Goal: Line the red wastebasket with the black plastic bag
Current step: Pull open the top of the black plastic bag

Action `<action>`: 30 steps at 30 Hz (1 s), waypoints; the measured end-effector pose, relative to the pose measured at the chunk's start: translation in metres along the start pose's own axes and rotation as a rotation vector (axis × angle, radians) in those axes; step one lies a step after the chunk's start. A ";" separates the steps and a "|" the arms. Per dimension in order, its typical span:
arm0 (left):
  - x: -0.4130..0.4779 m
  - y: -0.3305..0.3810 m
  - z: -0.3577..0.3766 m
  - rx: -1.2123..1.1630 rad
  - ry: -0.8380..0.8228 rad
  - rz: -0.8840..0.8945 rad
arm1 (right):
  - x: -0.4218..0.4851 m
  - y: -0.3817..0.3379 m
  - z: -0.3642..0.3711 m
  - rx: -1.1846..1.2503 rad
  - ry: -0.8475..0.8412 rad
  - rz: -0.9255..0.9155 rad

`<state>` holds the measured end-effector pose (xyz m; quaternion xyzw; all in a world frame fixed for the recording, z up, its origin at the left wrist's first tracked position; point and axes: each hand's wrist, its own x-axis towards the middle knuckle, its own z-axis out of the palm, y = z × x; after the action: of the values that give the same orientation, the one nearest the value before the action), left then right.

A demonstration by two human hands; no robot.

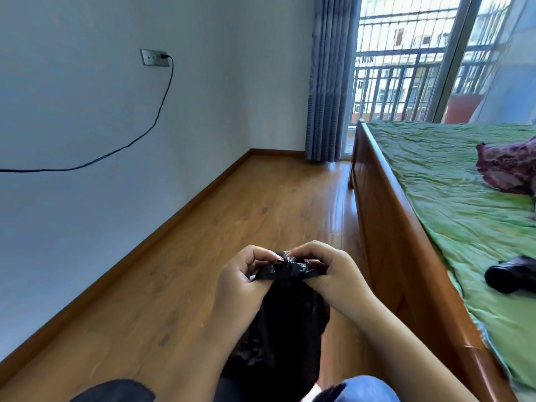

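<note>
Beside the wooden bed (385, 227), over the bare floor (232, 213), both hands are pinched on the top edge of the black plastic bag (278, 329). The left hand (240, 274) and the right hand (322, 268) sit close together, fingertips nearly touching, each clamped on the crumpled rim while the rest of the bag hangs slack below them toward the person's lap. The red wastebasket is not in view.

By the look of it the film is very thin and light, limp with no stiffness of its own, and glossy enough to be slippery. Its two layers probably cling together at the mouth, so rubbing them apart between thumb and finger seems the step in hand. The best hold is on the rim itself, one layer in each hand, drawn apart gently, since hard tugging or a fingernail could likely tear such film.

Farther along the bed, a dark object (513, 275) lies on the green sheet (449, 184).
</note>
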<state>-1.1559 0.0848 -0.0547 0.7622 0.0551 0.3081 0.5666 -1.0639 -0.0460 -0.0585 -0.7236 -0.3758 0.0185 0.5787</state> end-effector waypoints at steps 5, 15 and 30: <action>0.003 0.000 0.000 0.031 0.007 -0.002 | 0.001 0.008 0.003 0.012 0.022 0.047; 0.054 -0.053 0.004 0.049 -0.077 -0.144 | 0.050 0.073 0.005 0.044 0.033 0.163; 0.103 -0.169 0.029 -0.075 -0.294 -0.647 | 0.092 0.197 0.033 -0.027 -0.035 0.250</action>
<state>-1.0130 0.1644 -0.1699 0.7203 0.2001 0.0017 0.6642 -0.9099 0.0241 -0.1996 -0.7719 -0.2930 0.0980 0.5556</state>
